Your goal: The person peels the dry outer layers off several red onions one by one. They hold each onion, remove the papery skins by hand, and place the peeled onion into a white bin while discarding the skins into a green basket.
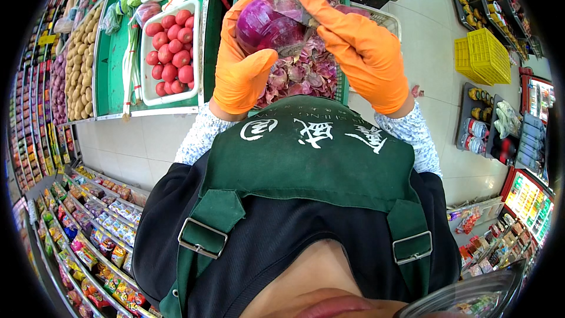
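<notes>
A large purple-red onion (pixel 269 24) rests in my left hand (pixel 242 62), which wears an orange glove. The glove's fingers wrap the onion's left side, with the thumb below. My right hand (pixel 362 44), gloved alike, is at the onion's right end, its index finger stretched along the top. Its fingertips close on a thin greyish layer there that looks like dry skin; their exact hold is partly hidden. Below both hands, a green plastic crate (pixel 342 81) holds a heap of loose onion skins (pixel 300 73).
A white tray of tomatoes (pixel 197 53) lies left of the crate, beside spring onions (pixel 131 62) on a green stand. Potatoes (pixel 81 62) fill a bin farther left. Behind the crate's right side is a pale basket (pixel 393 17). Yellow crates (pixel 487 55) stand across the tiled floor (pixel 435 53).
</notes>
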{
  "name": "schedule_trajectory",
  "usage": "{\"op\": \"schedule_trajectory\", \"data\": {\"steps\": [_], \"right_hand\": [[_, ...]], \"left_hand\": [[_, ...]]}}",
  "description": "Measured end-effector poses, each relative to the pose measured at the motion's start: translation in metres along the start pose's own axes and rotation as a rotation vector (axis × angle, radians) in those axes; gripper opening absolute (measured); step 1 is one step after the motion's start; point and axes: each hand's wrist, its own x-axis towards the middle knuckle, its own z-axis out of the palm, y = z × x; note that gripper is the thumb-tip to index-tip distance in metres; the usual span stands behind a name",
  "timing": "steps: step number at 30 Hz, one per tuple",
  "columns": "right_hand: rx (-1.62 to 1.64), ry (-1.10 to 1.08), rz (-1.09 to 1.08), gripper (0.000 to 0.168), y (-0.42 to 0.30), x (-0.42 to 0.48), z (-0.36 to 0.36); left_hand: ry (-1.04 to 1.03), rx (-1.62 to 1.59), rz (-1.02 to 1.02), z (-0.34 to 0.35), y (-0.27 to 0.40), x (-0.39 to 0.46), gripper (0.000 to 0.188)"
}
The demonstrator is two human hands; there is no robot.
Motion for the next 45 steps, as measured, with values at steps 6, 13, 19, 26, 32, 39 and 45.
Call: {"op": "schedule_trajectory", "data": {"steps": [6, 13, 19, 26, 32, 39, 45], "right_hand": [[0.003, 0.152, -0.043, 0.049, 0.02, 0.003, 0.015], [-0.262, 0.186, 0.096, 0.048, 0.059, 0.002, 0.024], [-0.249, -0.463, 0.395, 0.05, 0.122, -0.048, 0.053], [0.013, 0.003, 0.358, 0.06, 0.061, -0.03, 0.04], [0.139, -0.009, 0.076, 0.069, -0.016, -0.004, 0.01], [0.063, -0.003, -0.059, 0.061, -0.018, 0.0, 0.014], [0.17, 0.015, -0.024, 0.058, -0.018, -0.004, 0.018]], "left_hand": [[0.023, -0.071, -0.093, -0.001, -0.004, -0.001, 0.09], [0.019, -0.146, -0.172, -0.002, -0.005, -0.008, 0.096], [-0.051, -0.299, -0.074, 0.005, 0.004, -0.003, 0.096], [0.148, -0.324, -0.058, -0.007, -0.007, -0.002, 0.082], [0.064, -0.202, -0.066, -0.003, -0.012, 0.003, 0.075], [0.006, -0.052, 0.01, 0.001, -0.004, 0.004, 0.093], [0.027, -0.029, 0.09, -0.001, -0.005, 0.002, 0.103]]}}
